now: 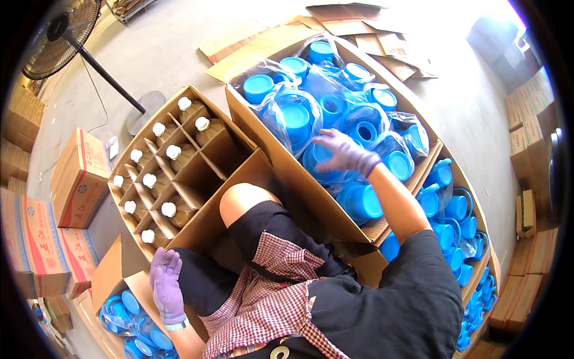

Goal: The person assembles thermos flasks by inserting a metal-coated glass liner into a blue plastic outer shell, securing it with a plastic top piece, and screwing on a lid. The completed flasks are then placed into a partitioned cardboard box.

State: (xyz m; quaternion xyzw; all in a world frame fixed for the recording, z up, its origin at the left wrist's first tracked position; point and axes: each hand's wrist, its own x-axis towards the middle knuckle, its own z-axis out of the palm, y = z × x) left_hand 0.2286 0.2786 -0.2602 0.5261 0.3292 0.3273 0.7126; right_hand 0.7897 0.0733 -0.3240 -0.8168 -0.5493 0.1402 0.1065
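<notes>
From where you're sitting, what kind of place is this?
Probably a packing area in a factory or warehouse. A divided carton holds white-capped bottles, big boxes are full of bagged blue caps, more cartons are stacked on a concrete floor, and a pedestal fan stands nearby.

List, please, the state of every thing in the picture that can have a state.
Divided carton: open, partly filled with bottles.
Bottles: upright, white caps on.
Big carton: open, full of bagged blue caps.
Right hand: gloved, reaching into the bags.
Left hand: gloved, open, holding nothing.
Fan: standing.
</notes>
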